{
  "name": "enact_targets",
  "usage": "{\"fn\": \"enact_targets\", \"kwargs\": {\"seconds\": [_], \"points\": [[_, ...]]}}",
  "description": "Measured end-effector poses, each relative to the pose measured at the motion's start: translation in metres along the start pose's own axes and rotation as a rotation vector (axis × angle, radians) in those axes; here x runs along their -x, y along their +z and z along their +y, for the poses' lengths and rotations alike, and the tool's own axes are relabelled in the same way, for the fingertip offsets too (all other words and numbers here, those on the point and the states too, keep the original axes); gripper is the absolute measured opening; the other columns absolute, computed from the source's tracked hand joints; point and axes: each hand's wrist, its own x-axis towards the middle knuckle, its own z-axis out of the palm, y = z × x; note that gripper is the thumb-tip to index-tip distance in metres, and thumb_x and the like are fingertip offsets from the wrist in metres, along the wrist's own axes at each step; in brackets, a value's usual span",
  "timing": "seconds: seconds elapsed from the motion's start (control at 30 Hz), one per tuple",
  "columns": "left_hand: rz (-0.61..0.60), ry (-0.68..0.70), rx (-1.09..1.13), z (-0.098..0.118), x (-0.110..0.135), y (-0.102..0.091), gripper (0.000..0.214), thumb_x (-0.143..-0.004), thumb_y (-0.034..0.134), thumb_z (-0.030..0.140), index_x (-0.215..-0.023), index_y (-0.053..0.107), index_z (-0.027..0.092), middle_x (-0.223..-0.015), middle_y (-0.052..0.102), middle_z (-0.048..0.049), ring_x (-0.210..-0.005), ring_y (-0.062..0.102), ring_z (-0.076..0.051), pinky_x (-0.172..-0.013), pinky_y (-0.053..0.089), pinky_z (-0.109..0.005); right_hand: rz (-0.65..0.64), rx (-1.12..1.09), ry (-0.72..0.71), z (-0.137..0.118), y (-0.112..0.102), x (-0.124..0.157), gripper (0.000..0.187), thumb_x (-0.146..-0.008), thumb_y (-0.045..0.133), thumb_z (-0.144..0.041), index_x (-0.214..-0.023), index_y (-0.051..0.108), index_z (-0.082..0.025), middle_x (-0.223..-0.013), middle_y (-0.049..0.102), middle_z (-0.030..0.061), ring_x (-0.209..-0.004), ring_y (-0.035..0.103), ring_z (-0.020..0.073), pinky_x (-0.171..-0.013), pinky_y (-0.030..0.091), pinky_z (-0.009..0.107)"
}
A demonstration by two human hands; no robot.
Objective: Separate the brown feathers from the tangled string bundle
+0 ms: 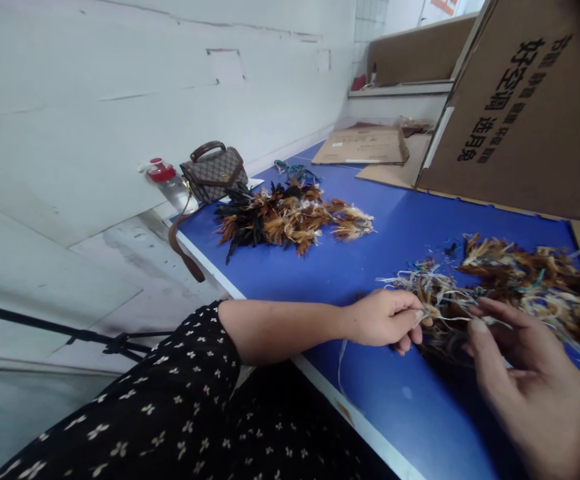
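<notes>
Pinching a small feather tuft between thumb and fingers, the left hand in the head view is at the near right part of the blue table; the right hand has thumb and forefinger brought together at a pale strand running from that tuft, its other fingers loosely curled. Behind and right of them lie brown feathers mixed with white strings. The standing cardboard box, far right, reads "好空调 选月兔" in large print; its smaller line is too blurred to read. An orange sign is cut off at the top. The patterned handbag bears a mark too small to read, beside a red-lidded bottle. The table's pale near edge slants past the left forearm; blue surface stretches between the far-left feather pile and the brown feathers.
</notes>
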Motion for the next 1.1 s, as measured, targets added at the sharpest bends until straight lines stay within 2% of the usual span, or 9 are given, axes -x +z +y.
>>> {"fn": "enact_targets", "kwargs": {"seconds": [0.17, 0.27, 0.33, 0.47, 0.57, 0.63, 0.77, 0.83, 1.1], "points": [[0.152, 0.195, -0.086, -0.001, -0.009, -0.017, 0.015, -0.115, 0.062, 0.028, -0.109, 0.069, 0.017, -0.091, 0.074, -0.0022, -0.071, 0.068, -0.008, -0.072, 0.057, -0.024, -0.039, 0.056, -0.094, -0.01, 0.002, -0.006, 0.047, -0.112, 0.069, -0.056, -0.146, 0.077, -0.025, -0.129, 0.084, 0.0128, -0.086, 0.078, 0.0225, -0.081, 0.065, 0.04], [0.4, 0.39, -0.411, 0.015, -0.02, -0.057, 0.021, -0.115, 0.062, 0.03, -0.117, 0.077, 0.016, -0.096, 0.079, -0.006, -0.083, 0.071, -0.014, -0.085, 0.062, -0.031, 0.032, 0.129, -0.073, -0.003, 0.002, -0.007, 0.037, -0.114, 0.069, -0.049, -0.138, 0.083, -0.024, -0.121, 0.087, 0.0109, -0.084, 0.079, 0.0222, -0.076, 0.062, 0.038], [0.552, 0.462, -0.712, 0.031, -0.031, -0.09, 0.023, -0.115, 0.059, 0.023, -0.116, 0.082, 0.016, -0.114, 0.085, -0.012, -0.107, 0.076, -0.021, -0.107, 0.064, -0.042, 0.018, 0.149, -0.176, 0.004, 0.003, -0.006, 0.028, -0.114, 0.07, -0.044, -0.127, 0.085, -0.024, -0.116, 0.089, 0.0089, -0.088, 0.083, 0.0232, -0.082, 0.065, 0.037], [0.745, 0.299, -1.092, 0.056, -0.049, -0.138, 0.041, -0.115, 0.051, 0.013, -0.145, 0.078, 0.011, -0.144, 0.08, -0.0197, -0.142, 0.07, -0.029, -0.131, 0.053, -0.047, -0.157, 0.017, -0.454, 0.004, 0.008, -0.001, 0.02, -0.11, 0.074, -0.029, -0.128, 0.083, -0.025, -0.114, 0.091, 0.0058, -0.087, 0.087, 0.0206, -0.083, 0.07, 0.032], [0.868, 0.241, -1.21, 0.06, -0.054, -0.139, 0.065, -0.107, 0.056, 0.006, -0.171, 0.057, 0.006, -0.169, 0.061, -0.0287, -0.162, 0.054, -0.038, -0.139, 0.042, -0.06, -0.292, -0.066, -0.543, -0.009, 0.011, 0.002, 0.023, -0.11, 0.072, -0.021, -0.131, 0.082, -0.024, -0.111, 0.091, 0.0064, -0.086, 0.087, 0.0196, -0.08, 0.07, 0.031], [0.809, 0.333, -1.278, 0.057, -0.054, -0.124, 0.067, -0.106, 0.06, 0.01, -0.173, 0.057, 0.012, -0.175, 0.056, -0.0264, -0.166, 0.048, -0.039, -0.14, 0.039, -0.064, -0.366, -0.076, -0.566, -0.019, 0.011, 0.003, 0.02, -0.112, 0.069, -0.02, -0.126, 0.082, -0.024, -0.1, 0.088, 0.0053, -0.078, 0.083, 0.0178, -0.074, 0.067, 0.031], [0.318, 0.533, -1.315, 0.053, -0.062, -0.078, 0.036, -0.113, 0.066, 0.027, -0.144, 0.081, 0.021, -0.154, 0.073, -0.0164, -0.153, 0.06, -0.033, -0.134, 0.043, -0.057, -0.407, -0.062, -0.623, -0.029, 0.01, 0.003, 0.015, -0.114, 0.065, -0.019, -0.118, 0.079, -0.022, -0.082, 0.076, 0.0009, -0.067, 0.072, 0.0149, -0.066, 0.057, 0.031], [0.176, 0.555, -1.323, 0.056, -0.074, -0.057, 0.032, -0.114, 0.064, 0.026, -0.139, 0.084, 0.023, -0.149, 0.076, -0.0136, -0.15, 0.062, -0.032, -0.13, 0.044, -0.054, -0.377, -0.056, -0.658, -0.031, 0.01, 0.004, 0.014, -0.115, 0.063, -0.018, -0.116, 0.077, -0.021, -0.081, 0.073, 0.0004, -0.066, 0.07, 0.0144, -0.065, 0.054, 0.031], [0.038, 0.413, -1.48, 0.09, -0.144, -0.017, 0.036, -0.114, 0.059, 0.017, -0.137, 0.086, 0.018, -0.142, 0.081, -0.0158, -0.145, 0.065, -0.035, -0.123, 0.045, -0.054, -0.339, -0.001, -0.668, -0.038, 0.01, 0.004, 0.023, -0.119, 0.056, -0.017, -0.105, 0.074, -0.021, -0.078, 0.069, -0.001, -0.064, 0.067, 0.0136, -0.063, 0.05, 0.033]]}}
